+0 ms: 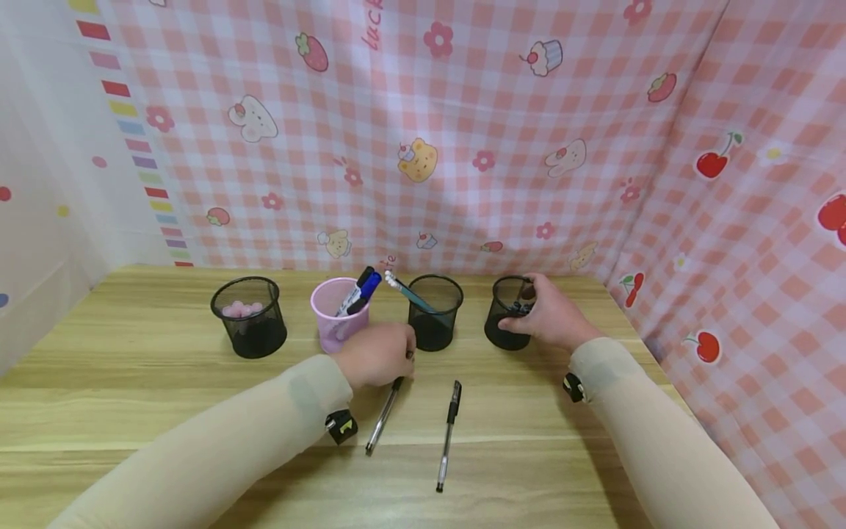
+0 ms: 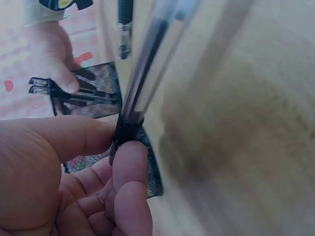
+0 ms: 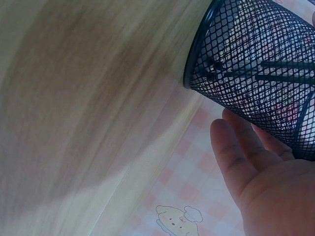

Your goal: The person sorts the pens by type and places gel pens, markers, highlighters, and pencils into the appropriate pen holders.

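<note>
My left hand point(image 1: 378, 353) pinches a clear-barrelled gel pen point(image 1: 385, 417) by its black end, low over the table in front of the pink cup point(image 1: 328, 329). In the left wrist view, thumb and fingertips meet on the black part of the pen point(image 2: 132, 93). At the right, my right hand point(image 1: 555, 316) holds a black mesh pen cup point(image 1: 505, 339), thumb on the near side and fingers round the far side. Black pens point(image 3: 285, 71) show inside that cup through the mesh. A second gel pen point(image 1: 449, 433) lies on the table between the forearms.
Markers point(image 1: 357, 295) stand in the pink cup. A teal pencil point(image 1: 415, 295) leans in the middle black mesh cup point(image 1: 436, 334). Pink balls point(image 1: 241, 309) show in the far-left black cup point(image 1: 258, 342). A checked curtain point(image 1: 410, 110) hangs behind the wooden table point(image 1: 165, 411).
</note>
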### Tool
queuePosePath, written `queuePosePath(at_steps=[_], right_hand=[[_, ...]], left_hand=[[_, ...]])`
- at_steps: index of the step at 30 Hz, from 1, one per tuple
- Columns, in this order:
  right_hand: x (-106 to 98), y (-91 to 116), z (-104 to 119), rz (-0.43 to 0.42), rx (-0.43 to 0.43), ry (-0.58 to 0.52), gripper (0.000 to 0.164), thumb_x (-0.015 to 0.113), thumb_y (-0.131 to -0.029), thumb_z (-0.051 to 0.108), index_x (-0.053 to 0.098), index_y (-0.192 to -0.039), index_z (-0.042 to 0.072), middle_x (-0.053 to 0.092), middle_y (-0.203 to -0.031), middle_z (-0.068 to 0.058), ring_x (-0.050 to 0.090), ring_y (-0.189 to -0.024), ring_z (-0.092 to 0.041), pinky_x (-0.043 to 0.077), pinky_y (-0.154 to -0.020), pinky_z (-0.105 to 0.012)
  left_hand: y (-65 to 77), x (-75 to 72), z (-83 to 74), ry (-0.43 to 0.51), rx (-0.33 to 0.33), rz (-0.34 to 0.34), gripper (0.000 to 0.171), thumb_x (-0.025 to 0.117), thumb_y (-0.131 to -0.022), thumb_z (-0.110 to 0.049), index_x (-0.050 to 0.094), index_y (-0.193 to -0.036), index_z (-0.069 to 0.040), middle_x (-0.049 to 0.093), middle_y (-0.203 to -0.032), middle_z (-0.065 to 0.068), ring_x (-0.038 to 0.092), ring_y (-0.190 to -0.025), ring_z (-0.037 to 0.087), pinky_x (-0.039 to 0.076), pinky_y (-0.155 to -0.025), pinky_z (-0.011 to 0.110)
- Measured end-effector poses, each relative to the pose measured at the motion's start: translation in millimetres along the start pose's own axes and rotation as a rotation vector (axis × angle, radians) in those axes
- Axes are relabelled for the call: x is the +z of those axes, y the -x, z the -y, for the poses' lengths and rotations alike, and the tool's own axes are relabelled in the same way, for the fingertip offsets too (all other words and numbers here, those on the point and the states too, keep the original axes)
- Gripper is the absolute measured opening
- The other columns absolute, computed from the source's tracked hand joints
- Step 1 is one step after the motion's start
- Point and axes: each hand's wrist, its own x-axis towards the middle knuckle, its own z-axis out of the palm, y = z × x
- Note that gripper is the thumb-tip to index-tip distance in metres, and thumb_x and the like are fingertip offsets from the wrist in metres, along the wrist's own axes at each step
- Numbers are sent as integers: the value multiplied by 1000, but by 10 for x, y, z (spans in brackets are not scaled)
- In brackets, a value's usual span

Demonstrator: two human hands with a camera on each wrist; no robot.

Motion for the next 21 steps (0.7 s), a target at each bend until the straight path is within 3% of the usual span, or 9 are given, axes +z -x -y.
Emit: queuePosePath(at_steps=[6,13,21], right_hand=[[-3,6,0,1,8,5,104,90,-82,41,30,-159,6,53,-144,-20,53,-133,-41,43,-113,-61],[-5,17,13,4,6,5,102,90,-82,41,31,-158,7,54,-143,-21,54,-132,-41,43,-113,-61],[-5,9,12,7,19,21,106,90,-82,44,28,-159,6,54,-143,-21,54,-132,-42,43,-113,-61]], left_hand=[[30,-87,-39,21,24,-42,21,74,-95,-23,70,-112,-12,74,-106,2,64,-85,16,56,-83,36],[67,-155,-80,85,26,-88,24,77,-93,-25,69,-114,-17,74,-109,-2,64,-87,14,55,-82,33],[122,-255,-134,258,21,-125,32,74,-99,-29,65,-126,-15,70,-86,-3,62,-68,13,51,-61,29]])
